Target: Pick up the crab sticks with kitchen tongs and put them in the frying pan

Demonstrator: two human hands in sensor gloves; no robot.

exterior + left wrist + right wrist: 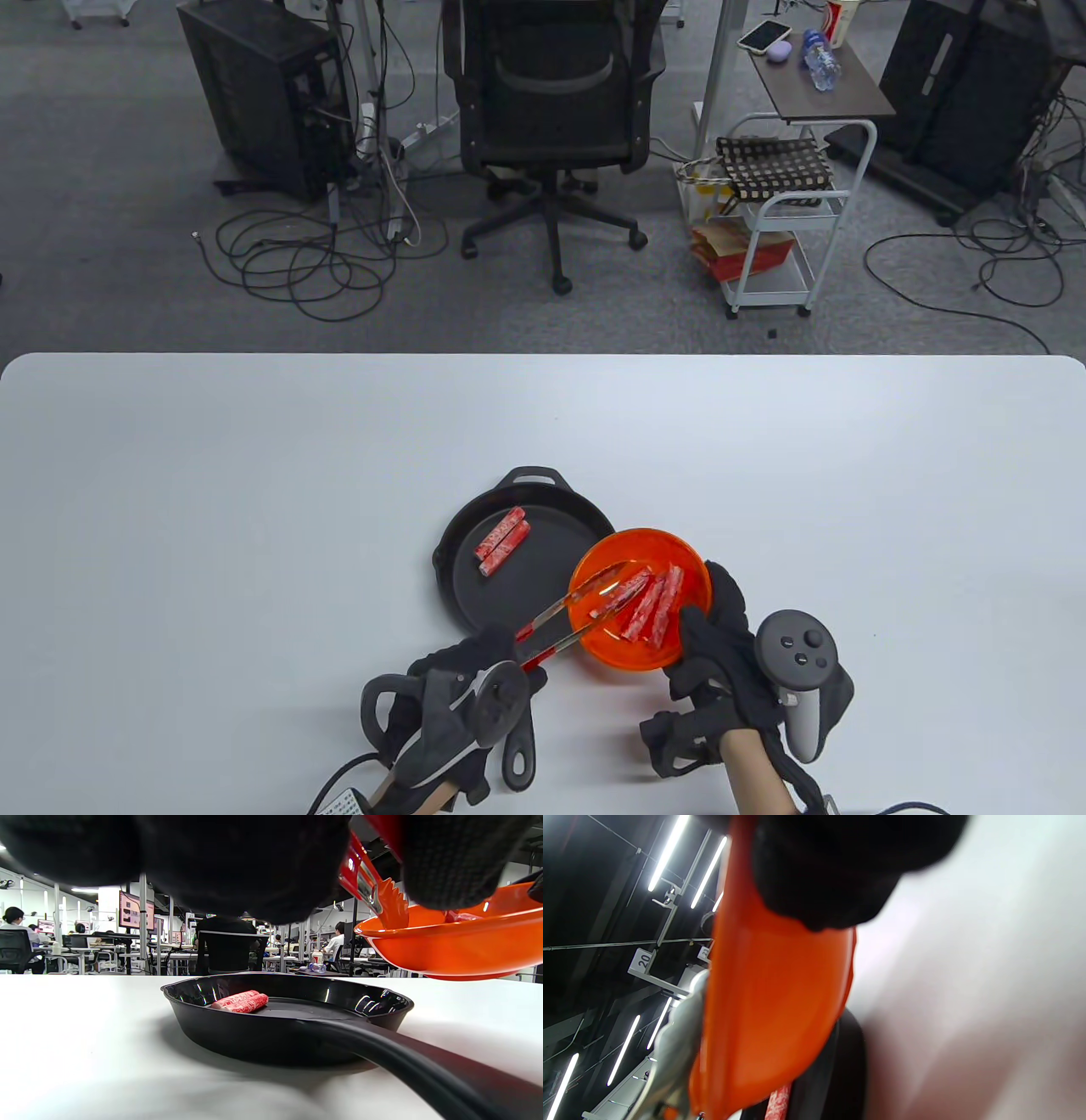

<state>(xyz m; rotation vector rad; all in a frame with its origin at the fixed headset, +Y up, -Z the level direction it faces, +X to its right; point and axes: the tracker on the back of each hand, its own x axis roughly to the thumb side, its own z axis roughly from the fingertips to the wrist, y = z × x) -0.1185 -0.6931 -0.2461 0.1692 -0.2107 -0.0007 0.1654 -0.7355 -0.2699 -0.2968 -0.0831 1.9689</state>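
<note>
A black frying pan (pixel 543 543) sits on the white table with two crab sticks (pixel 502 540) lying side by side in it; they also show in the pan (pixel 271 1027) as crab sticks (pixel 241 1002) in the left wrist view. My right hand (pixel 721 645) grips the rim of an orange bowl (pixel 691 569), lifted and tilted over the pan's right edge. Several crab sticks (pixel 649 604) lie in the bowl. My left hand (pixel 475 679) holds red-handled metal tongs (pixel 577 615), whose tips reach into the bowl (pixel 458 942) around one stick.
The pan's long handle (pixel 517 755) runs toward me beneath my left hand. Beyond the table's far edge stand an office chair (pixel 556 127), a white trolley (pixel 780 221) and loose floor cables.
</note>
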